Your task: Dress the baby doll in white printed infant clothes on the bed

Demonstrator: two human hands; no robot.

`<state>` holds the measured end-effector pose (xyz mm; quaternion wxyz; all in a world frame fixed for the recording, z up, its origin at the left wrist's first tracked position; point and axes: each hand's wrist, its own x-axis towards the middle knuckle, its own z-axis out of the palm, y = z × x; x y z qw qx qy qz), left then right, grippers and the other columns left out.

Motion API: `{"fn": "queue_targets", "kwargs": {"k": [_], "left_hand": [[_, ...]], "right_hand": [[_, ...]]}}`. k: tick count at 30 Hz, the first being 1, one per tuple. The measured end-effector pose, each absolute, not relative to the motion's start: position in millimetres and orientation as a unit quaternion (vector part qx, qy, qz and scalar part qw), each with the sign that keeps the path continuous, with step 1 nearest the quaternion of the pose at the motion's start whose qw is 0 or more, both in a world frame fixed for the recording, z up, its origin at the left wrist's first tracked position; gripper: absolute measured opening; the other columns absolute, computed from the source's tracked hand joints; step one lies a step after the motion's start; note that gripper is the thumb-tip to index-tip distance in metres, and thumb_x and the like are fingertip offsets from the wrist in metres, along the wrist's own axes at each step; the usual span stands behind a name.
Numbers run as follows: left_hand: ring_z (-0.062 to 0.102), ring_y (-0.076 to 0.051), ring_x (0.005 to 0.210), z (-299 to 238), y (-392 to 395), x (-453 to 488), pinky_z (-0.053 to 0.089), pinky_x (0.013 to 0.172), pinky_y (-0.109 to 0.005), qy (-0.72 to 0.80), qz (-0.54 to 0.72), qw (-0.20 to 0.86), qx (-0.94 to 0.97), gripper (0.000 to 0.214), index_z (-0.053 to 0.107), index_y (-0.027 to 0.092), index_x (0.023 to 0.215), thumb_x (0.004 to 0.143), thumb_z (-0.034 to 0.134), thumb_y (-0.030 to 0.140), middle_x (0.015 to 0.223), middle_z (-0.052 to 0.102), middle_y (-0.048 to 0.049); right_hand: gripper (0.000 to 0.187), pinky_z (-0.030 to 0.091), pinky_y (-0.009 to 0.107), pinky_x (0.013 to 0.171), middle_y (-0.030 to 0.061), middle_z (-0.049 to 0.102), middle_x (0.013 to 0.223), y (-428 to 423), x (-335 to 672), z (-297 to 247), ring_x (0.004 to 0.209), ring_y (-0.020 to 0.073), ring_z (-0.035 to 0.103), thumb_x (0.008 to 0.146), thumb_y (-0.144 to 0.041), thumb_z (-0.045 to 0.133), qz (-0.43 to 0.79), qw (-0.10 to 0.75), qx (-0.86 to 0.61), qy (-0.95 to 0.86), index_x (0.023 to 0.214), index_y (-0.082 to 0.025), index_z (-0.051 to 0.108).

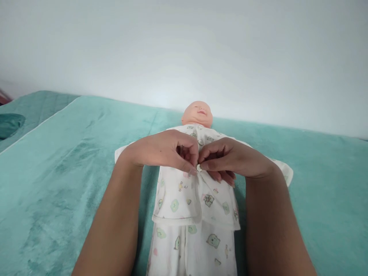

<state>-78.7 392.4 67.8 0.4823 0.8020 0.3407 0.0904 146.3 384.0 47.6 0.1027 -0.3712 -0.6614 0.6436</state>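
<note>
A baby doll (pixel 198 114) lies on its back, dressed in a white printed shirt (pixel 178 195) and matching trousers (pixel 212 249). At the middle of the shirt front, my left hand (pixel 175 151) pinches the cloth edge beside a small white button (pixel 199 167). My right hand (pixel 227 157) is closed on that button from the other side, thumb and forefinger at its rim. Another button (pixel 200 142) shows higher up, near the doll's chest. Below my hands the shirt's two front edges hang apart. The doll's arms are mostly hidden behind my wrists, with the sleeve ends (pixel 284 172) sticking out.
A teal plush blanket (pixel 71 184) covers the bed under the doll. Behind it rises a pale wall (pixel 184 50). At the far left are a quilted teal cover (pixel 43 105) and a darker green cloth (pixel 10 124).
</note>
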Motion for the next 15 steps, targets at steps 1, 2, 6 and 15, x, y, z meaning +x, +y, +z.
{"fn": "queue_targets", "kwargs": {"k": [1, 2, 6, 15], "left_hand": [[0.054, -0.010, 0.068, 68, 392, -78, 0.040, 0.060, -0.023, 0.343, 0.090, 0.482, 0.801, 0.019, 0.065, 0.020, 0.073, 0.071, 0.071, 0.038, 0.073, 0.063, 0.0025], [0.053, -0.011, 0.067, 68, 393, -78, 0.040, 0.059, -0.023, 0.345, 0.090, 0.482, 0.801, 0.019, 0.064, 0.020, 0.073, 0.071, 0.071, 0.038, 0.072, 0.062, 0.0027], [0.052, -0.011, 0.066, 67, 394, -79, 0.040, 0.059, -0.023, 0.346, 0.094, 0.475, 0.803, 0.019, 0.062, 0.020, 0.075, 0.072, 0.069, 0.037, 0.071, 0.061, 0.0028], [0.050, -0.010, 0.061, 52, 395, -75, 0.039, 0.055, -0.024, 0.373, 0.277, 0.503, 0.729, 0.012, 0.060, 0.021, 0.084, 0.080, 0.062, 0.032, 0.070, 0.056, 0.0026]], "right_hand": [[0.023, 0.042, 0.017, 0.037, -0.0040, 0.062, 0.057, 384, 146, 48, 0.039, 0.0067, 0.053, 0.083, -0.038, 0.068, 0.643, 0.100, -0.373, -0.662, 0.092, -0.017, 0.069], [0.024, 0.042, 0.017, 0.037, -0.0039, 0.062, 0.057, 384, 146, 48, 0.039, 0.0069, 0.053, 0.083, -0.039, 0.068, 0.642, 0.097, -0.375, -0.662, 0.092, -0.017, 0.070], [0.024, 0.040, 0.017, 0.036, -0.0033, 0.063, 0.058, 383, 146, 49, 0.039, 0.0071, 0.054, 0.084, -0.040, 0.066, 0.639, 0.095, -0.378, -0.663, 0.090, -0.017, 0.068], [0.022, 0.032, 0.017, 0.033, -0.0017, 0.064, 0.061, 387, 140, 36, 0.039, 0.0078, 0.053, 0.085, -0.039, 0.065, 0.640, 0.268, -0.356, -0.626, 0.079, -0.018, 0.059]]}}
